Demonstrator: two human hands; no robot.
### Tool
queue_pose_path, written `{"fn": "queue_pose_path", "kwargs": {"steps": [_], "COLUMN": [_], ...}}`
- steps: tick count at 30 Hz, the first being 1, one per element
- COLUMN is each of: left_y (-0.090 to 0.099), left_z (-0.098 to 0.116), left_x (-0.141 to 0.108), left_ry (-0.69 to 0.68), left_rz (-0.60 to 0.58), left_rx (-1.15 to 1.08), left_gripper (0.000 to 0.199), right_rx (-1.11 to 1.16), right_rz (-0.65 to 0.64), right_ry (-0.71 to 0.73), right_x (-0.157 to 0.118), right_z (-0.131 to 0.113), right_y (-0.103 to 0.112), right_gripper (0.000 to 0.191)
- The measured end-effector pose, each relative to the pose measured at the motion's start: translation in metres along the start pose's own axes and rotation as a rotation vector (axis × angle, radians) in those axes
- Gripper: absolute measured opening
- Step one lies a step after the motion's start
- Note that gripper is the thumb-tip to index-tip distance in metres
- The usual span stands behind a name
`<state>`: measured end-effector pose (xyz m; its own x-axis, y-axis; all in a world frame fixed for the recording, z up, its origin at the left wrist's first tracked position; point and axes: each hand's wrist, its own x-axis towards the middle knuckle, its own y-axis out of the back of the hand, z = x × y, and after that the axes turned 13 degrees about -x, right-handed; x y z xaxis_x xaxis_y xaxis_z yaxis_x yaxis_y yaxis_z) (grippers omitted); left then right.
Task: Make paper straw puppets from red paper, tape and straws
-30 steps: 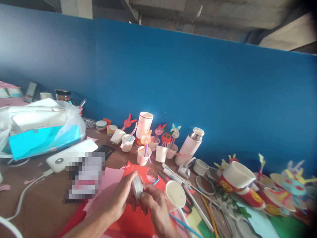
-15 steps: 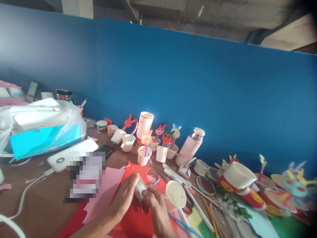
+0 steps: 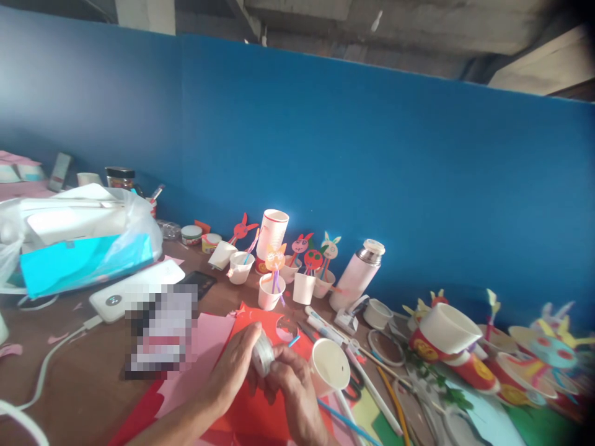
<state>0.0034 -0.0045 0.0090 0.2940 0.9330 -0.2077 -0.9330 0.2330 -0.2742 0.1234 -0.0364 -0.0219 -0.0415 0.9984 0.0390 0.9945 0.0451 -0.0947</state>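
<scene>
Between my two hands is a roll of clear tape, tilted on its edge above red paper. My left hand is closed around the roll from the left, its thumb along the upper rim. From the right, my right hand pinches at the roll's edge with thumb and fingertips. Whether a loose tape end is between those fingertips cannot be made out. A white paper cup with a small hole in its side stands just right of my right hand.
Behind my hands stand paper cups with animal-face cutouts and a pink thermos. Scissors, pens and a blue stick lie at right. A power bank, a blurred-out phone and a plastic bag are at left.
The tape roll has turned slightly between my hands, showing more of its rounded side. My right fingers have shifted a little along its edge. Everything else stays put.
</scene>
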Motion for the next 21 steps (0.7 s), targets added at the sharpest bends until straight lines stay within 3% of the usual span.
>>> {"fn": "queue_pose_path", "kwargs": {"steps": [15, 21], "left_y": [0.002, 0.003], "left_z": [-0.012, -0.011], "left_x": [0.009, 0.009], "left_ry": [-0.068, -0.067], "left_rz": [-0.047, -0.058], "left_rx": [0.125, -0.006], "left_gripper": [0.054, 0.053], "right_rx": [-0.077, -0.079], "right_rz": [0.073, 0.051], "right_ry": [-0.048, 0.011], "right_x": [0.0, 0.0], "right_z": [0.009, 0.008], "right_y": [0.002, 0.001], "right_gripper": [0.031, 0.041]}}
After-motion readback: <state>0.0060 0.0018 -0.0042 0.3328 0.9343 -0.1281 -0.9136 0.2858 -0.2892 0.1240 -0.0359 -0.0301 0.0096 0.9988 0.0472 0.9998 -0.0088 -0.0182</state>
